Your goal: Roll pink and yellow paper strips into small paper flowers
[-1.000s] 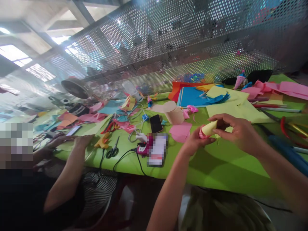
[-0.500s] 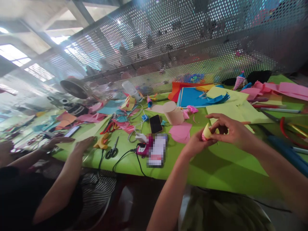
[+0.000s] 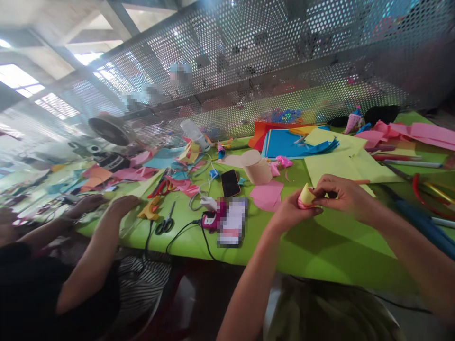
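Nearest: left grip closed around a small yellow paper curl with a pink piece at its lower end, held up in front of the wearer, just above the near side of the green counter. Right grip narrow, thumb and fingertips pinching the curl's right side. Exact contact point hidden by the fingers.

Step in hand, my read: shaping or seating the yellow paper against the pink piece, in the air. Join doesn't look finished. Next move calls for a steady, light left hold and a small right-hand pinch or tuck along the edge; paper will likely crease if squeezed.

Left of the hands, near edge: phone with blurred screen, magenta power strip beside it, dark scissors further left. Co-worker's hand down on the counter past those.

Mid: loose pink paper just beyond the left grip, dark-screened phone, cream cylinder (roll or cup, can't tell). Yellow sheets behind the right grip, blue sheets behind those.

Far: pink paper cone near the back, then perforated panel.
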